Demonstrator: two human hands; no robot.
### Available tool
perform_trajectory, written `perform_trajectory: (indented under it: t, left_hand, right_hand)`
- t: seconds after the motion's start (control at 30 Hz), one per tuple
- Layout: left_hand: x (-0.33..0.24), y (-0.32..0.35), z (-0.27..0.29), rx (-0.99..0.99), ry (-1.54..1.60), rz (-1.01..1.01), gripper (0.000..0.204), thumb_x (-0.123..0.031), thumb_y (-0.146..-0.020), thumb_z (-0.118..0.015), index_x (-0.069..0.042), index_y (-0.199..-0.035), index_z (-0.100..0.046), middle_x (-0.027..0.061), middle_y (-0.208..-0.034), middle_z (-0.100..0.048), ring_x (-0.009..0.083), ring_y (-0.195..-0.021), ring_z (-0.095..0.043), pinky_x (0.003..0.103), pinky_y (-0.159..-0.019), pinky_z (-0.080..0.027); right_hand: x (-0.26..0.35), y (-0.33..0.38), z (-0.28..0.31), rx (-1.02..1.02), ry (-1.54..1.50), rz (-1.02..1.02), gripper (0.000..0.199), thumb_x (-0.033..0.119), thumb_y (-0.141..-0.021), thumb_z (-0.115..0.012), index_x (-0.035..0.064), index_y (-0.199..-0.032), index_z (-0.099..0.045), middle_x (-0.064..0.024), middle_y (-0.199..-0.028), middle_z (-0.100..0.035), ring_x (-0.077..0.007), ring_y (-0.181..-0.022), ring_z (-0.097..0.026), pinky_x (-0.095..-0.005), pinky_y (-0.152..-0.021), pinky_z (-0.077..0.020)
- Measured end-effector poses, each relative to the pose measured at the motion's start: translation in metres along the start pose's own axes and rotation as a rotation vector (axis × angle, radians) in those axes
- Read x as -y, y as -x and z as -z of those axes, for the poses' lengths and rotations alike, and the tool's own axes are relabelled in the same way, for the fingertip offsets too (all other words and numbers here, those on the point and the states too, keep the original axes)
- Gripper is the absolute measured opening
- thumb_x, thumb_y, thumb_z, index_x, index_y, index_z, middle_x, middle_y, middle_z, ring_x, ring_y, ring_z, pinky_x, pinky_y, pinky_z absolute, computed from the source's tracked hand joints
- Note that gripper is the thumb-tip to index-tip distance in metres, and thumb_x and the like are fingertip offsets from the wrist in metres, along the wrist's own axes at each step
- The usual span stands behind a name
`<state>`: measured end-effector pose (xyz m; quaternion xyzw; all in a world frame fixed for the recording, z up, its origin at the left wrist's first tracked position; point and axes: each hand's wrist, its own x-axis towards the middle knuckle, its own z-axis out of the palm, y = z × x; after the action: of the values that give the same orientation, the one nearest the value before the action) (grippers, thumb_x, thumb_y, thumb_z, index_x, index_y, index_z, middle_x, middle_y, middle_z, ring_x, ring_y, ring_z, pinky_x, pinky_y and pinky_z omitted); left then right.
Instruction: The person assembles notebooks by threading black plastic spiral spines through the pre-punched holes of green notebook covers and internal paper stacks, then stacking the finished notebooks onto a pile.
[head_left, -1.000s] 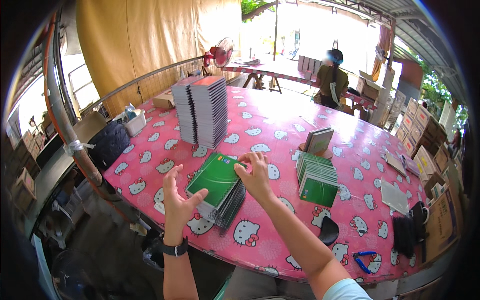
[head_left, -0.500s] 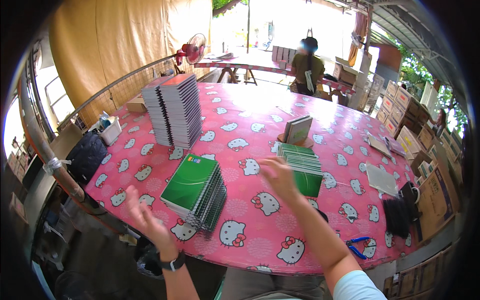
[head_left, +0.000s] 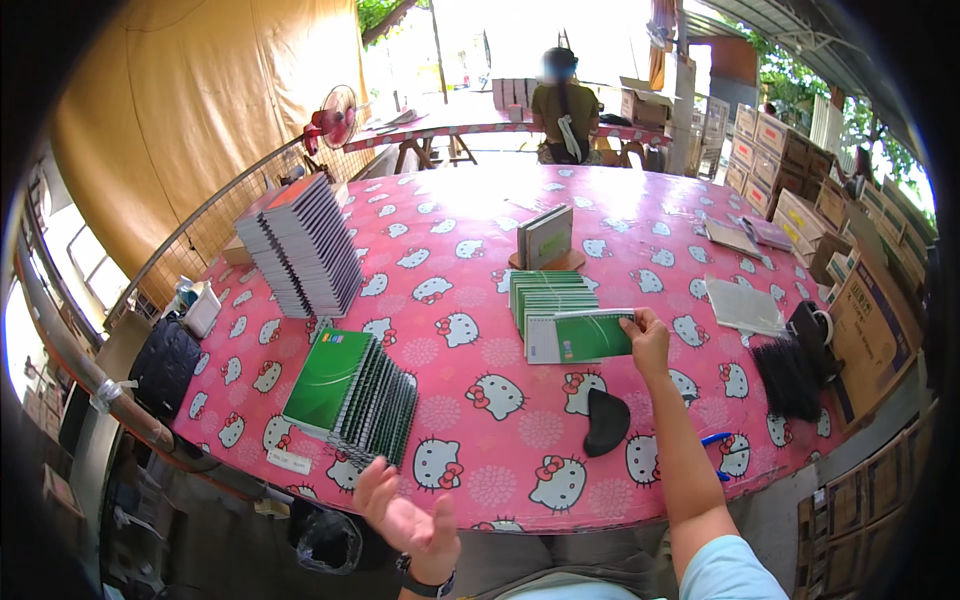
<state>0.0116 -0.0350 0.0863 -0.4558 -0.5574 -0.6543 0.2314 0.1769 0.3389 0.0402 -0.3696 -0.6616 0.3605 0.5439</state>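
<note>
My right hand pinches the right edge of a green-covered notebook, thumb on top. The notebook lies at the front of a leaning row of green notebooks; a white strip shows at its left. Near the table's front edge my left hand hangs open, palm up, with nothing in it. Just beyond that hand rises a stack of green spiral-bound notebooks, coils facing right. A curved black object, its kind unclear, lies left of my right forearm. Blue-handled pliers are partly hidden behind that forearm.
A tall double stack of spiral notebooks stands at the left. Upright notebooks rest on a wooden base behind the green row. Black binding coils and cardboard boxes are at right. A person is at the far table.
My right hand has moved onto the green notebook and gripped its right edge. My left hand has dropped toward the table's front edge. The whole view has shifted, moving the table's things leftward.
</note>
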Motion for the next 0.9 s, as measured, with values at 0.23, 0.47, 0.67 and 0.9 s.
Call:
perform_trajectory:
  t: [0.23,0.47,0.67,0.9]
  left_hand:
    - [0.008,0.001,-0.063,0.359,0.337,0.672,0.052,-0.005,-0.079,-0.072,-0.005,-0.125,-0.047,0.0109,-0.125,-0.052,0.0183,-0.117,-0.048,0.036,-0.099,-0.037]
    - [0.052,0.037,-0.056,0.466,0.542,0.709,0.035,0.009,-0.078,-0.066,-0.003,-0.109,-0.055,0.0058,-0.098,-0.063,0.017,-0.1,-0.06,0.03,-0.092,-0.045]
    - [0.046,0.047,-0.04,0.669,0.357,0.709,0.032,0.012,-0.071,-0.07,-0.004,-0.097,-0.06,0.0082,-0.099,-0.065,0.0187,-0.101,-0.061,0.034,-0.102,-0.04]
    - [0.05,0.05,-0.037,0.661,0.469,0.744,0.039,0.015,-0.064,-0.065,-0.003,-0.098,-0.062,0.0063,-0.099,-0.068,0.0204,-0.109,-0.06,0.039,-0.109,-0.031]
  right_hand:
    - [0.114,0.124,0.006,0.36,-0.083,-0.022,0.015,0.005,-0.08,-0.07,0.0007,-0.093,-0.065,-0.0059,-0.083,-0.066,-0.0102,-0.079,-0.06,-0.0268,-0.072,-0.049]
    - [0.094,0.148,0.02,0.622,-0.089,0.224,0.023,0.0,-0.076,-0.069,0.0041,-0.098,-0.069,-0.0075,-0.092,-0.07,-0.0209,-0.086,-0.063,-0.0299,-0.075,-0.052]
    - [0.09,0.163,0.027,0.716,-0.06,0.294,0.019,0.0,-0.07,-0.072,0.0058,-0.088,-0.072,-0.0048,-0.088,-0.07,-0.0192,-0.088,-0.062,-0.0296,-0.073,-0.0522]
    - [0.085,0.167,0.039,0.859,-0.141,0.255,0.015,-0.003,-0.07,-0.071,0.0037,-0.084,-0.07,-0.0035,-0.083,-0.069,-0.0189,-0.082,-0.062,-0.03,-0.07,-0.0524]
